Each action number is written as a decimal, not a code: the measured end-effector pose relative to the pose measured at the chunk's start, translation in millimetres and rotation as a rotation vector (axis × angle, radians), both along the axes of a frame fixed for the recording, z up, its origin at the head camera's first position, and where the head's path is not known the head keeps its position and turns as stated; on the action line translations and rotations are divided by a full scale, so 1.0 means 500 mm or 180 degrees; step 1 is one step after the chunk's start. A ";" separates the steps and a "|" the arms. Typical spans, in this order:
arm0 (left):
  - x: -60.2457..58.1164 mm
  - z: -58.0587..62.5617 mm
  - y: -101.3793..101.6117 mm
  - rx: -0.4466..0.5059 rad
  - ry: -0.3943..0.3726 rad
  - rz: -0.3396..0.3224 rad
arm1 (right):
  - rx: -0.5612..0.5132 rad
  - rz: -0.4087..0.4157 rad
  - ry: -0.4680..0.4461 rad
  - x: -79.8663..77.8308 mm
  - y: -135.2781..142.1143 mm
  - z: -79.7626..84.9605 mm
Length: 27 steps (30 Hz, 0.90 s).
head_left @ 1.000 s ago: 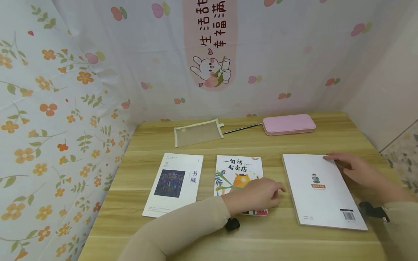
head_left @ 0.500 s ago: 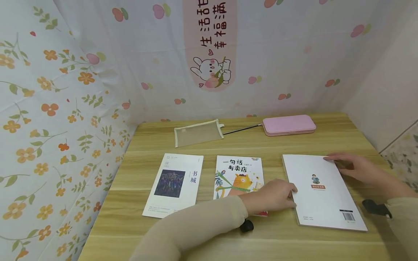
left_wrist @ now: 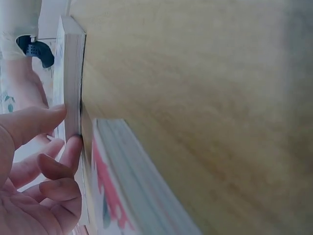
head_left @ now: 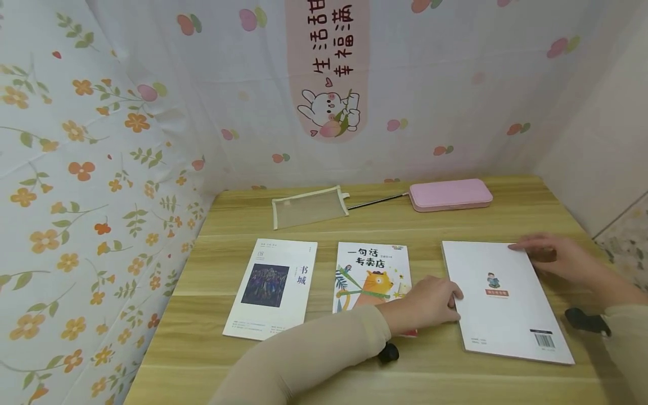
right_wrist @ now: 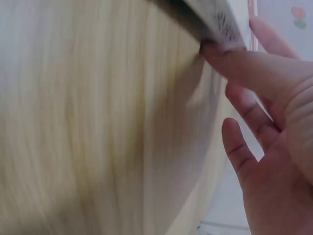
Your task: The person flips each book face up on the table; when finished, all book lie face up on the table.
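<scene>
A white book (head_left: 498, 320) with a small reading figure and a barcode on its cover lies at the right of the table. My left hand (head_left: 429, 304) is at its left edge; in the left wrist view the thumb is on the page edge (left_wrist: 73, 73) and a curled finger is low against it. With thumb and fingers my right hand (head_left: 559, 259) holds the book's right side near the upper corner. The right wrist view has that thumb at the lower edge of the printed spine (right_wrist: 225, 24). Beneath my left forearm lies a picture book (head_left: 374, 270), partly covered.
Another white book (head_left: 273, 287) with a dark picture lies at the left. A mesh zip pouch (head_left: 310, 209), a thin dark rod (head_left: 377, 201) and a pink case (head_left: 450, 194) lie along the back, before the patterned cloth (head_left: 243, 112).
My left hand has moved right, from over the picture book to the white book's left edge. My right hand stays at the book's right side.
</scene>
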<state>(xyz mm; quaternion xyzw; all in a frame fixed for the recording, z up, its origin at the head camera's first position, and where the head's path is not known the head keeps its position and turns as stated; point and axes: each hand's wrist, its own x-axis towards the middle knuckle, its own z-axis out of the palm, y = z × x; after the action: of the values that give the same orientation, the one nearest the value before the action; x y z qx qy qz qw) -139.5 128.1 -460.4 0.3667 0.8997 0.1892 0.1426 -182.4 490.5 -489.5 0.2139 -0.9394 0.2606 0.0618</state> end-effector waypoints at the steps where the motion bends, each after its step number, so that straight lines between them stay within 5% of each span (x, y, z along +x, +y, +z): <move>1: 0.001 -0.002 0.000 -0.0001 0.0016 0.0007 | 0.0012 0.0027 0.0039 0.000 0.006 -0.003; 13: 0.021 -0.008 -0.008 -0.0100 0.0203 -0.0100 | 0.0014 0.0167 0.0086 0.002 0.040 -0.022; 22: 0.058 -0.001 0.004 -0.0448 0.0100 0.0225 | -0.0190 0.0118 -0.0249 0.008 0.042 -0.014; 27: 0.071 -0.005 0.004 -0.0484 0.0176 0.0211 | -0.0237 0.0098 -0.0301 0.007 0.043 -0.017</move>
<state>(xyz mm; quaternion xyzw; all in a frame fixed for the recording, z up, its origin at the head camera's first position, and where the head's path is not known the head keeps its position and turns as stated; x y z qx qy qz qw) -103.8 130.0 -463.0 0.3299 0.9267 0.1149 0.1388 -178.8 511.8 -498.1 0.2133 -0.9276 0.3061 0.0213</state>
